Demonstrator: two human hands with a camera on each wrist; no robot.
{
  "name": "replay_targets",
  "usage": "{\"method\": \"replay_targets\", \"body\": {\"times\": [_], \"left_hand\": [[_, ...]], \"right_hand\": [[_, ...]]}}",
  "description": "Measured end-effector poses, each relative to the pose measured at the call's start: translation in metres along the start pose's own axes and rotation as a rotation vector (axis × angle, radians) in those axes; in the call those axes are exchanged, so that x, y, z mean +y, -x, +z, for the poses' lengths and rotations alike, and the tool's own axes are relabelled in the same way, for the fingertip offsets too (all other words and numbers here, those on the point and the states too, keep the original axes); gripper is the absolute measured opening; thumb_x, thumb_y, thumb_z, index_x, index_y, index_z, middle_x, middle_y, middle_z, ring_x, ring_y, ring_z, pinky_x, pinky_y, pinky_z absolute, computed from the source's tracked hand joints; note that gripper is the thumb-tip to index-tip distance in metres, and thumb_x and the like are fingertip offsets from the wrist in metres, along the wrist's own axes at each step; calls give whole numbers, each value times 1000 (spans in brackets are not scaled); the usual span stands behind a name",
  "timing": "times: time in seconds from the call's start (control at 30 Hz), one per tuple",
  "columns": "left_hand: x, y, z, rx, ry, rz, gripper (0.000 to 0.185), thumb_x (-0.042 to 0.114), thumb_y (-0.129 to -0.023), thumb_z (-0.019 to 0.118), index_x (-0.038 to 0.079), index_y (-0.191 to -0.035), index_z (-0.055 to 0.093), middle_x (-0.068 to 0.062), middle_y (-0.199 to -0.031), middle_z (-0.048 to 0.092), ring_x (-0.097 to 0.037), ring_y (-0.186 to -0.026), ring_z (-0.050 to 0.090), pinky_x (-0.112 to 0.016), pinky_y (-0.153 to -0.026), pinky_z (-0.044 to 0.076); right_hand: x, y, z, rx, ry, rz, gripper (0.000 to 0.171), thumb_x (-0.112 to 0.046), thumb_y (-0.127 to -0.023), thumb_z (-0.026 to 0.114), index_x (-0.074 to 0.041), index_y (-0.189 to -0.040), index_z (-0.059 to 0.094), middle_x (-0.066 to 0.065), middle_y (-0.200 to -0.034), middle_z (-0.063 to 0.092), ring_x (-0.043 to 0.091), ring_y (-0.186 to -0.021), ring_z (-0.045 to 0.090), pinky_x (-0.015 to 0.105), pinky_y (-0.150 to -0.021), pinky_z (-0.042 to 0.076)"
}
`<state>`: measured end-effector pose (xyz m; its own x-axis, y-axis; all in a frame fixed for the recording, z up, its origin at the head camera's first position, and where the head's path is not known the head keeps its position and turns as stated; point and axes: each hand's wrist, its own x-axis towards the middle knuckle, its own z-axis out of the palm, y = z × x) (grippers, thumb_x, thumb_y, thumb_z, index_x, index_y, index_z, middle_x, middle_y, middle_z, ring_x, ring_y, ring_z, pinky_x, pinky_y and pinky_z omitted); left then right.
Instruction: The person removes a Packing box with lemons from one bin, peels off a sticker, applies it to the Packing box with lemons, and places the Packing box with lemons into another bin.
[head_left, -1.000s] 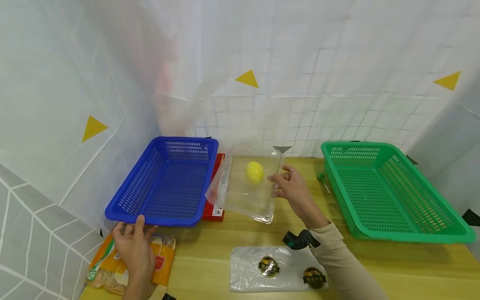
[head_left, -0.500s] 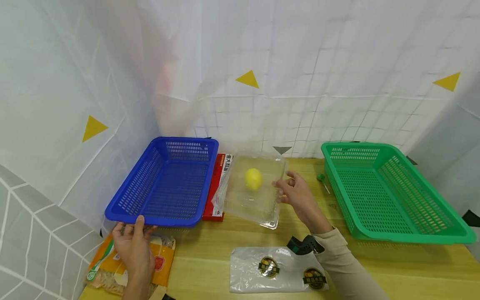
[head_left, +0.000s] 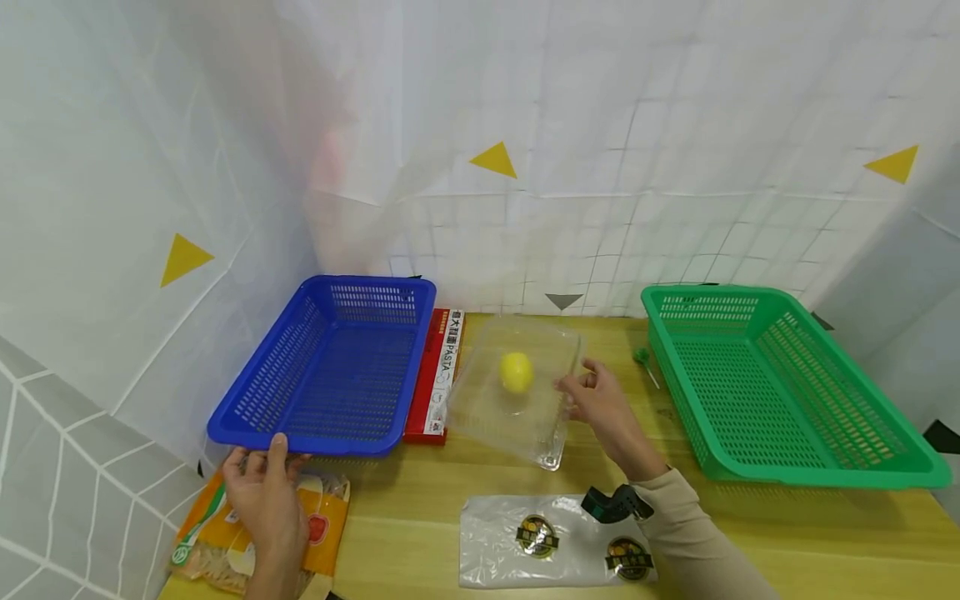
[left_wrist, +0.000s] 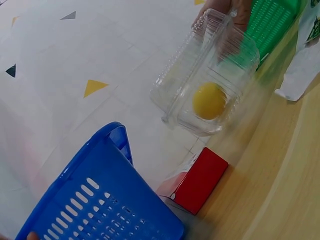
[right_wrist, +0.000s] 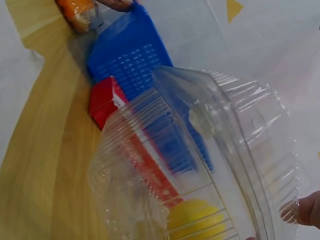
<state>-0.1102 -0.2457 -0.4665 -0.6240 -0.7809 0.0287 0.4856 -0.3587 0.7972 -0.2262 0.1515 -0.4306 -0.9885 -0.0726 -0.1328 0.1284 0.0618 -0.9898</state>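
My left hand holds the near rim of the blue basket, thumb on top and fingers curled beneath. In my right hand, thumb and fingers pinch the right edge of a clear plastic clamshell container. Inside it lies a yellow, lemon-like fruit, which also shows through the plastic in the left wrist view. The container is tilted, close over the table between the two baskets. Only a fingertip and a little of the right hand show in the right wrist view.
A red pasta box stands against the blue basket's right side. The green basket is at right, with a green lollipop beside it. A printed plastic bag lies in front; an orange food bag lies under my left hand.
My right hand has carried the container with the yellow fruit nearer and slightly right, uncovering more of the red box. My left hand stays at the blue basket's rim.
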Motion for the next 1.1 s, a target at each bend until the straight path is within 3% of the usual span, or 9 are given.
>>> {"method": "replay_targets", "body": {"times": [0.17, 0.33, 0.5, 0.7, 0.87, 1.0, 1.1], "left_hand": [[2, 7, 2, 42, -12, -97, 45, 16, -99, 72, 6, -132, 42, -14, -110, 57, -18, -77, 64, -28, -69, 61], [0, 33, 9, -28, -32, -210, 38, 17, -103, 68, 7, -125, 39, -10, -103, 65, -20, -80, 69, -34, -72, 62], [-8, 66, 18, -220, -138, -317, 27, 12, -108, 58, 2, -122, 38, -13, -96, 67, -23, -82, 71, -37, -76, 62], [-19, 93, 27, -498, -298, -441, 32, 8, -108, 56, -8, -131, 40, -19, -106, 62, -28, -91, 69, -41, -84, 61], [-27, 101, 37, -690, -356, -462, 40, 4, -104, 59, -11, -136, 41, -23, -109, 62, -29, -92, 71, -41, -84, 61], [-32, 102, 47, -809, -395, -475, 48, 4, -103, 61, -15, -142, 40, -30, -120, 62, -36, -101, 71, -43, -88, 59], [-36, 102, 56, -864, -407, -497, 55, 3, -102, 61, -15, -147, 36, -33, -131, 57, -39, -109, 68, -45, -93, 57]], "right_hand": [[16, -3, -1, 15, 8, 14, 83, -14, -100, 64, 5, -162, 12, 13, -105, 55, 20, -87, 61, 31, -70, 58], [25, -2, -1, 16, -18, 30, 84, -13, -99, 66, 5, -162, 12, 11, -102, 53, 18, -78, 58, 31, -69, 58], [28, 1, -1, 12, -28, 58, 88, -15, -98, 71, 7, -161, 12, 12, -103, 55, 17, -73, 61, 33, -70, 59], [27, 4, -5, 0, 27, 76, 86, -22, -101, 70, 8, -159, 15, 15, -103, 54, 23, -72, 63, 43, -73, 62], [22, -2, -15, 90, 141, 19, 81, -31, -103, 66, 5, -160, 21, 23, -120, 52, 36, -96, 63, 45, -81, 60], [14, -16, -27, 141, 248, -104, 75, -33, -103, 66, -1, -160, 29, 27, -140, 48, 42, -122, 54, 52, -97, 52], [10, -26, -33, 142, 354, -202, 66, -33, -102, 67, -5, -157, 41, 23, -148, 48, 42, -130, 50, 57, -100, 48]]}}
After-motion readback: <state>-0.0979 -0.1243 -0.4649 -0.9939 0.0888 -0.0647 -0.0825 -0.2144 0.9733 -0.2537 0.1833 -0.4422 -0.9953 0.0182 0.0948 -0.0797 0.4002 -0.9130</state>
